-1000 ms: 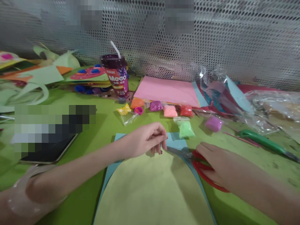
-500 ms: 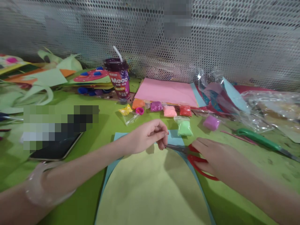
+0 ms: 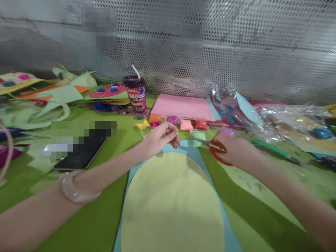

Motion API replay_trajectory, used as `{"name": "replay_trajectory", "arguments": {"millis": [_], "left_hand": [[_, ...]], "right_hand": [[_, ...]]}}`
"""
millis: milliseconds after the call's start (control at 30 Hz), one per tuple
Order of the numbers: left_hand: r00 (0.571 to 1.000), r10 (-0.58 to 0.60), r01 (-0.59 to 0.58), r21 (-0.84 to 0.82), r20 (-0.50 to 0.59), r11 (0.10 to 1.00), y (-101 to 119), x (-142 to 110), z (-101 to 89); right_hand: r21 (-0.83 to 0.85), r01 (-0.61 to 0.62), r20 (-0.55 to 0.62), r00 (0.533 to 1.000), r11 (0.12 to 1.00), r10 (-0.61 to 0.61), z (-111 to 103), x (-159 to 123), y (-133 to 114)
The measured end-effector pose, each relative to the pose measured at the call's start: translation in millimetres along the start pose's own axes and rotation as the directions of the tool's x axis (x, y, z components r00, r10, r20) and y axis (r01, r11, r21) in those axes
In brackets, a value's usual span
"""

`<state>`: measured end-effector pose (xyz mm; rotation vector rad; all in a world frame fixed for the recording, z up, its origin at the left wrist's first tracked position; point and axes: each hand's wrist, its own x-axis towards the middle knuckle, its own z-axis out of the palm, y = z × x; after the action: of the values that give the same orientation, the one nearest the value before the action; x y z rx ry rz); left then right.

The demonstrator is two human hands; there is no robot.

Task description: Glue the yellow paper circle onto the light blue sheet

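Note:
My right hand grips red-handled scissors by the handles, their blades pointing left over the top edge of a blue sheet. My left hand hovers above that sheet with its fingers pinched together; whatever they hold is too small to make out. On the blue sheet lies a pale yellow paper with a rounded top. A small bag of light green clay sits just behind the scissor blades, partly hidden by them. Close to my right hand is a purple clay packet.
Several clay packets, among them a red one, line the front of a pink paper stack. A drink cup stands behind. At left lies a phone; at right, a green-handled tool and plastic bags.
My right hand has drawn the scissors away from my left fingers, leaving a gap between them. The left hand stays pinched, and the camera view has shifted slightly.

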<state>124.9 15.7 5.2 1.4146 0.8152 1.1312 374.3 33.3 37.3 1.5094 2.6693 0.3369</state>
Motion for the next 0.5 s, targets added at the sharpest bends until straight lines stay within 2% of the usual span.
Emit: {"name": "replay_trajectory", "arguments": {"millis": [133,200,267,333,400,433,467,500], "left_hand": [[0.993,0.065,-0.067,-0.016,-0.099,0.998,22.2,-4.7,18.5],[0.990,0.038,-0.043,-0.038,-0.133,0.998,34.8,-9.8,35.3],[0.993,-0.012,0.012,0.000,-0.115,1.000,44.4,-15.7,55.8],[0.999,-0.035,0.037,0.114,-0.015,0.993,50.7,-22.0,80.0],[0.989,-0.021,-0.022,0.284,0.149,0.959,55.3,-28.8,108.6],[0.968,0.008,-0.103,0.371,0.249,0.923,57.1,-32.9,124.9],[0.929,0.038,-0.215,0.453,0.368,0.865,58.5,-37.6,142.5],[0.861,0.066,-0.355,0.503,0.504,0.788,58.8,-43.2,161.0]], "right_hand": [[-0.006,0.056,-0.170,0.984,0.998,-0.056,11.2,0.7,20.5],[-0.019,0.041,-0.253,0.967,0.999,-0.045,18.3,-1.7,33.3],[-0.039,0.003,-0.311,0.950,0.999,-0.015,24.4,-6.2,47.4],[-0.060,-0.035,-0.346,0.938,0.998,0.012,28.5,-12.1,61.1],[-0.074,-0.064,-0.361,0.932,0.995,0.033,30.5,-18.2,72.5],[-0.079,-0.073,-0.364,0.931,0.994,0.039,30.8,-21.0,76.9],[-0.082,-0.078,-0.365,0.930,0.994,0.043,30.6,-23.5,80.6],[-0.084,-0.083,-0.365,0.930,0.993,0.047,30.2,-25.6,83.5]]}}
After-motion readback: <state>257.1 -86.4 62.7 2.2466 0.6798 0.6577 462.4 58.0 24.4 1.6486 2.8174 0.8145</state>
